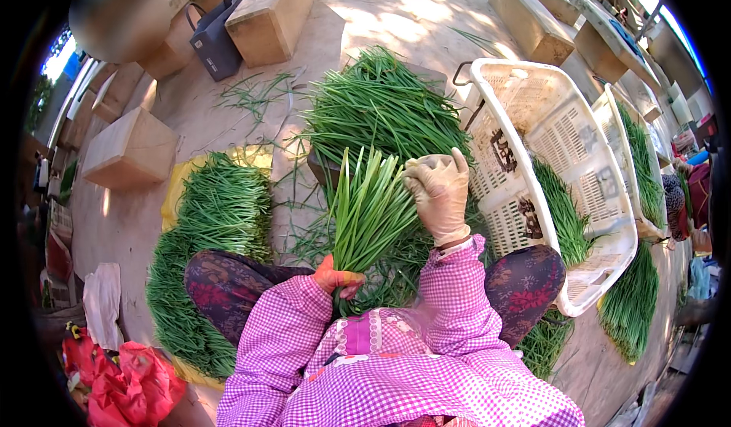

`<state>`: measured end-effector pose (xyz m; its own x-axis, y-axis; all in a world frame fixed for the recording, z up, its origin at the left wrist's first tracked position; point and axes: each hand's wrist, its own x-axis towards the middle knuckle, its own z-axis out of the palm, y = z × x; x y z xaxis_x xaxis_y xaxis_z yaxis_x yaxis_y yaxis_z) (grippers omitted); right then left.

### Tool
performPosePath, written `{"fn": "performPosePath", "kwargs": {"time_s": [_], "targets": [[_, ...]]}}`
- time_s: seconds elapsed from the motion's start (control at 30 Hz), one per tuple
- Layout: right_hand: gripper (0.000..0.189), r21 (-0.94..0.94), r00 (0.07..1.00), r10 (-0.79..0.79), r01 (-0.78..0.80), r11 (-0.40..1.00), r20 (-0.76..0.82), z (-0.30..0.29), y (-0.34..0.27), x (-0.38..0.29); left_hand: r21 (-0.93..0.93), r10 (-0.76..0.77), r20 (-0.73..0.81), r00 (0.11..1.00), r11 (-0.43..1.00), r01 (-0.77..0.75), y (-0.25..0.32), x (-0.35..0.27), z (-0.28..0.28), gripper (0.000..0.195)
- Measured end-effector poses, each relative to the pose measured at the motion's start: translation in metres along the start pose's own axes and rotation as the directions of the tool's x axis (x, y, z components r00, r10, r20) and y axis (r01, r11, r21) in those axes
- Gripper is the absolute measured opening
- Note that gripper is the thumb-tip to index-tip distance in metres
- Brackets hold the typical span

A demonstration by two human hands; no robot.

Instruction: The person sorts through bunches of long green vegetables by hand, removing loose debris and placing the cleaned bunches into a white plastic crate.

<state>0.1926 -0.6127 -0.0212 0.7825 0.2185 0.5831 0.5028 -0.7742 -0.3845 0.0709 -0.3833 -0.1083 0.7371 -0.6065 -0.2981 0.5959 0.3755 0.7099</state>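
My left hand (338, 278), its fingers orange-tinted, grips the lower end of a bunch of green garlic chives (368, 216) that fans upward before my lap. My right hand (441, 196), in a pale translucent glove, is at the upper right edge of the bunch with its fingers bent; whether they pinch any stalk cannot be told. Behind the bunch lies a large heap of chives (388, 107) on a low dark support. To my left, a long neat pile of chives (223, 210) rests on a yellow sheet (251, 156).
At the right stands a white plastic crate (542, 187) with chives inside, another crate (628, 158) beyond it. Stone blocks (128, 147) and a grey bag (214, 50) are at the upper left. Red plastic bags (137, 384) lie lower left. A person (698, 193) is at the far right.
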Motion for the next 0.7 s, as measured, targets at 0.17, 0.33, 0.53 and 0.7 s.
{"fn": "performPosePath", "kwargs": {"time_s": [0.17,0.33,0.53,0.7], "targets": [[0.011,-0.162,0.964,0.159,-0.195,0.967,-0.216,-0.006,0.043,-0.004,-0.078,0.082,-0.102,0.991,0.993,-0.090,0.002,-0.008,0.004,0.029],[0.035,-0.011,0.942,0.135,-0.138,0.990,0.307,0.022,0.042,-0.015,-0.207,0.324,-0.341,0.883,0.890,-0.407,0.041,-0.040,0.024,0.022],[0.054,0.007,0.651,-0.113,0.163,0.987,0.751,0.080,0.010,-0.044,-0.447,0.634,-0.389,0.669,0.505,-0.738,0.133,-0.146,0.028,0.040],[0.047,-0.029,0.350,-0.057,0.235,0.971,0.935,0.117,0.000,-0.082,-0.209,0.762,-0.544,0.352,0.283,-0.936,0.152,-0.253,-0.050,0.038]]}}
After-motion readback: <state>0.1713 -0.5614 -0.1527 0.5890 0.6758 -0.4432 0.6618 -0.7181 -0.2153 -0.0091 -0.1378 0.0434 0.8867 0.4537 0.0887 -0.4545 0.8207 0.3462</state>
